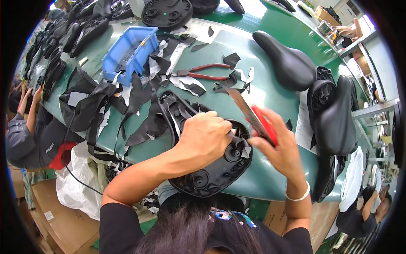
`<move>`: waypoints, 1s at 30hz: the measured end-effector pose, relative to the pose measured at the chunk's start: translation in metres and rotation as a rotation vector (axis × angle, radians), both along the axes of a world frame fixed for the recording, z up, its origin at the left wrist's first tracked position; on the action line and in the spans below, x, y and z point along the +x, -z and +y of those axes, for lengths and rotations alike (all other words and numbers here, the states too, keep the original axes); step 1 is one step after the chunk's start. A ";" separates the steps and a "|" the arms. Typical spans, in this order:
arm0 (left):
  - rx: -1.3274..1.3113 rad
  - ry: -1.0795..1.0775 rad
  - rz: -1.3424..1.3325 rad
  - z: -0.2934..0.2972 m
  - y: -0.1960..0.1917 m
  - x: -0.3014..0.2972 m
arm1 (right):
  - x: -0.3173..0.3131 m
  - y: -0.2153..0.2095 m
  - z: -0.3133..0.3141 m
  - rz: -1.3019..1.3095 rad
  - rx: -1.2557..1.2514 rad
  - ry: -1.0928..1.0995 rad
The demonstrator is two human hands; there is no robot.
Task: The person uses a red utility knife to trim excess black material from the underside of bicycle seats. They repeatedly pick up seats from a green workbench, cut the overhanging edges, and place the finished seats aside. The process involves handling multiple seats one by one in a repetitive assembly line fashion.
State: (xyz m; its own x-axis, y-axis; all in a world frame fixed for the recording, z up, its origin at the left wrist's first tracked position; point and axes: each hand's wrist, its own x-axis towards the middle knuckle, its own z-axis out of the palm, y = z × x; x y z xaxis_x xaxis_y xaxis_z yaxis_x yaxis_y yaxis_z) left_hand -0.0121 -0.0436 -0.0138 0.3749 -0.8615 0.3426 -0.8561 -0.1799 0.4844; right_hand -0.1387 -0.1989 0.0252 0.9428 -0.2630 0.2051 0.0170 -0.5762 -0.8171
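An upturned black bicycle saddle (pixel 211 169) lies underside up at the near edge of the green table (pixel 262 178). My left hand (pixel 203 135) presses down on it and grips its covering near the middle. My right hand (pixel 275 144) holds a red-handled cutter (pixel 256 118) with its blade pointing up and away, just right of the saddle. The cutter is blurred.
Black cover offcuts (pixel 144 122) litter the table to the left. Red-handled pliers (pixel 203 72) lie further back, beside a blue plastic bin (pixel 129 53). Finished black saddles (pixel 334 110) are stacked on the right, more at the far left. Other people work at left and lower right.
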 end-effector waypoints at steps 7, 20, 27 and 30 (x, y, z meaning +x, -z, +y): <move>-0.038 0.024 0.118 -0.001 0.000 0.001 | -0.015 -0.011 -0.038 0.132 -0.764 -0.270; -0.914 0.088 1.254 0.022 -0.005 0.034 | -0.097 0.016 0.043 0.297 -0.585 0.157; -0.028 0.011 -0.120 -0.011 -0.026 0.016 | -0.047 0.005 0.010 0.211 -0.776 0.091; 0.244 -0.009 0.714 -0.014 -0.043 0.031 | -0.061 0.012 0.032 0.295 -0.857 0.145</move>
State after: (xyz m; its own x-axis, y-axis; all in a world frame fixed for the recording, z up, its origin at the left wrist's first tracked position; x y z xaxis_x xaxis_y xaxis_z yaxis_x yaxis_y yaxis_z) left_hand 0.0193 -0.0572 0.0287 0.4420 -0.8774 -0.1865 -0.3466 -0.3588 0.8667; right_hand -0.1999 -0.1664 0.0133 0.9575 -0.2517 0.1408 -0.2441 -0.9673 -0.0687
